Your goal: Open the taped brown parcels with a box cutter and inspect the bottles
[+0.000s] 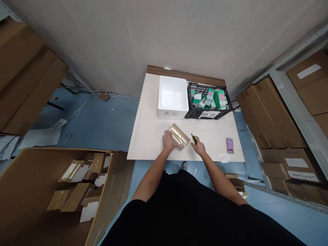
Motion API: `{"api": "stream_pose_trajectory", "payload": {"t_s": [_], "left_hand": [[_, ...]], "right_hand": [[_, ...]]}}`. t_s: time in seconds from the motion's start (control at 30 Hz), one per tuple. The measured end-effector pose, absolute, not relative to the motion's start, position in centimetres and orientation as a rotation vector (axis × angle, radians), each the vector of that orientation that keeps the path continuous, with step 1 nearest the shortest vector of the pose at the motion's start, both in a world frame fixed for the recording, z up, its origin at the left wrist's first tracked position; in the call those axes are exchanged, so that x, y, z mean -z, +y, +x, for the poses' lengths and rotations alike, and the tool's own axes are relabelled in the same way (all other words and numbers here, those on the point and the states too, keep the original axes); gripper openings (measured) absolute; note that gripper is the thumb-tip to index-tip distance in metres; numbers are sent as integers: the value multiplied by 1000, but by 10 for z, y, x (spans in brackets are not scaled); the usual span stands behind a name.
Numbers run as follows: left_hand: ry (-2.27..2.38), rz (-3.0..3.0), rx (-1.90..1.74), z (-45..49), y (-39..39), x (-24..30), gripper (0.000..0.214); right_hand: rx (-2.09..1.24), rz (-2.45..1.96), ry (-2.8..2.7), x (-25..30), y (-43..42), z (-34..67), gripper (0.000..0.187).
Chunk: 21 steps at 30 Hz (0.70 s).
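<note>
A small brown cardboard parcel (179,136) with shiny tape across its top lies near the front of the white table (153,136). My left hand (167,140) rests flat on the parcel's left end, fingers spread. Just right of the parcel, my right hand (199,147) is closed round a small black and yellow tool (193,139), which looks like a box cutter, with its tip pointing toward the parcel.
Behind the parcel stand a white foam box (172,97) and a black crate (208,101) of green and pink boxes. A purple box (230,145) lies at the table's right. A big carton (64,191) of parcels stands at the left. Shelves (287,112) of cartons line the right.
</note>
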<state>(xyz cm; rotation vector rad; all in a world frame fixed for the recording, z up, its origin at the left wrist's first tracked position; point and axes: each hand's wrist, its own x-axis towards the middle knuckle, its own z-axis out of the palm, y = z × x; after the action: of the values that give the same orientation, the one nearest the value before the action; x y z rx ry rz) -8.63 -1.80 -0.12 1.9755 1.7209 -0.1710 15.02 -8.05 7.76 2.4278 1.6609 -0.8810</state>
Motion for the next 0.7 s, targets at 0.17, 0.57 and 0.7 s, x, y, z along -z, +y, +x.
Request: {"api": "stream_pose_trajectory", "payload": {"t_s": [0.17, 0.57, 0.7], "left_hand": [[1621, 1998, 160, -15, -36, 2, 137], [1781, 1962, 176, 82, -63, 6, 111], [1865, 1938, 256, 86, -59, 2, 99]], "right_hand": [[937, 2607, 1510, -50, -76, 177, 82], [925, 2766, 1374, -22, -36, 258, 87], [1043, 2759, 1519, -15, -24, 273, 88]]}}
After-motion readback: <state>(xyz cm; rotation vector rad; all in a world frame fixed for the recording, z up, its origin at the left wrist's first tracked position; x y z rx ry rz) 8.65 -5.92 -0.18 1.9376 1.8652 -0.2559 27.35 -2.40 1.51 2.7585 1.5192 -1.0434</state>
